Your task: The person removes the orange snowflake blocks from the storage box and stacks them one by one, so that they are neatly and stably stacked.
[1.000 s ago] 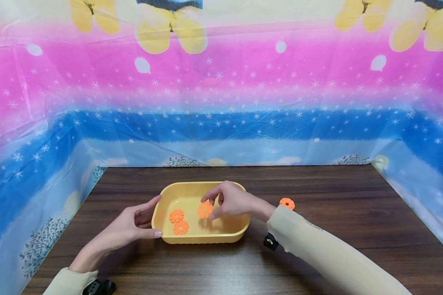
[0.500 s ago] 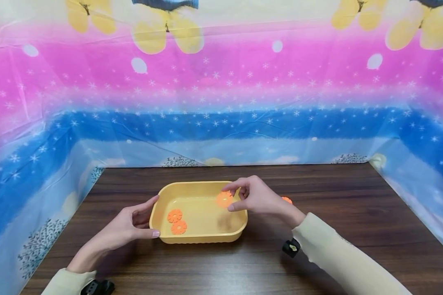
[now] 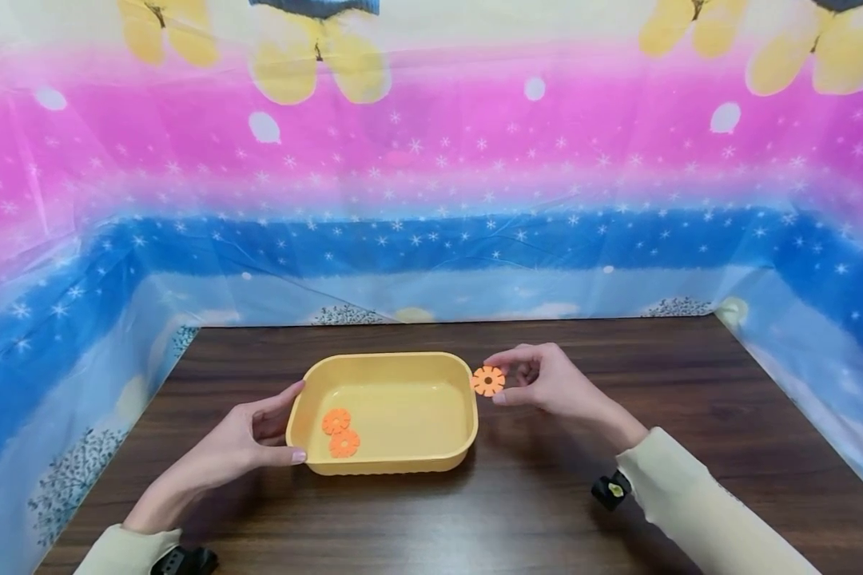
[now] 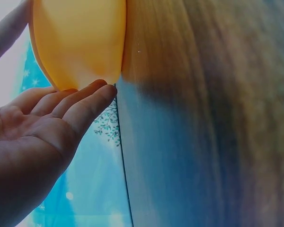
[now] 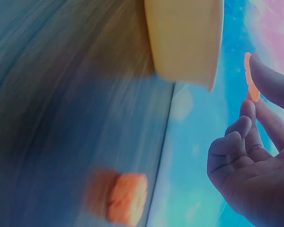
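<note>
An orange flower-shaped disc with a centre hole and notched rim (image 3: 488, 381) is pinched between the thumb and fingers of my right hand (image 3: 557, 382). It is raised just outside the right rim of a yellow plastic tub (image 3: 381, 467). Two more orange discs (image 3: 344, 443) lie in the tub at its left end, one partly against the other. My left hand (image 3: 237, 443) holds the tub's left end, thumb at the front corner and fingers farther back. The right wrist view shows the pinched disc (image 5: 252, 78) edge-on.
On the table, a thick orange piece (image 5: 128, 198), like a stack of discs, appears in the right wrist view; my right hand hides it in the head view. Dark wood covers the table (image 3: 417, 519). A printed cloth (image 3: 431, 239) surrounds its back and sides.
My right hand has carried the pinched disc up and right, from inside the tub to beyond its right rim. My left hand stays on the tub, and the two discs inside lie as before.
</note>
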